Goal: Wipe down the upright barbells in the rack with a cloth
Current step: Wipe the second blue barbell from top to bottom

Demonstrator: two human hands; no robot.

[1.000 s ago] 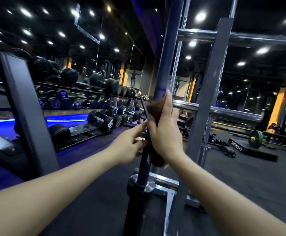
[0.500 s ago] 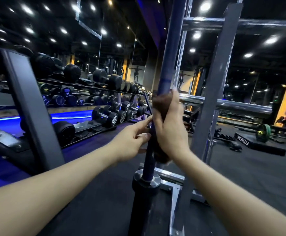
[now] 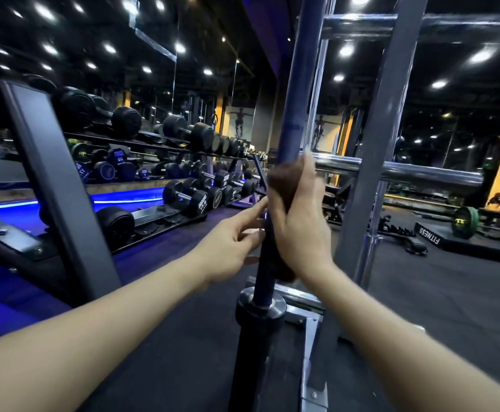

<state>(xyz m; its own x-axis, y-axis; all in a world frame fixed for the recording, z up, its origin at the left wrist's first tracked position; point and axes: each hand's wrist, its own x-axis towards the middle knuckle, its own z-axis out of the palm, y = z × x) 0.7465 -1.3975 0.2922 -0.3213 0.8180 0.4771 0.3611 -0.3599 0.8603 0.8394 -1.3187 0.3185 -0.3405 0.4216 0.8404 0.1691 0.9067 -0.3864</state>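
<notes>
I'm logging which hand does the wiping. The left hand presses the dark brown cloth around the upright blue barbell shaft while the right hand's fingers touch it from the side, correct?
Not quite: the hands are swapped. In the head view the right hand presses the dark brown cloth around the upright blue barbell shaft, while the left hand's fingers touch it from the side.

We see a dark blue barbell (image 3: 298, 93) wrapped in a brown cloth (image 3: 278, 185). The rack upright (image 3: 382, 138) is grey, and the dumbbells (image 3: 189, 200) are black.
</notes>
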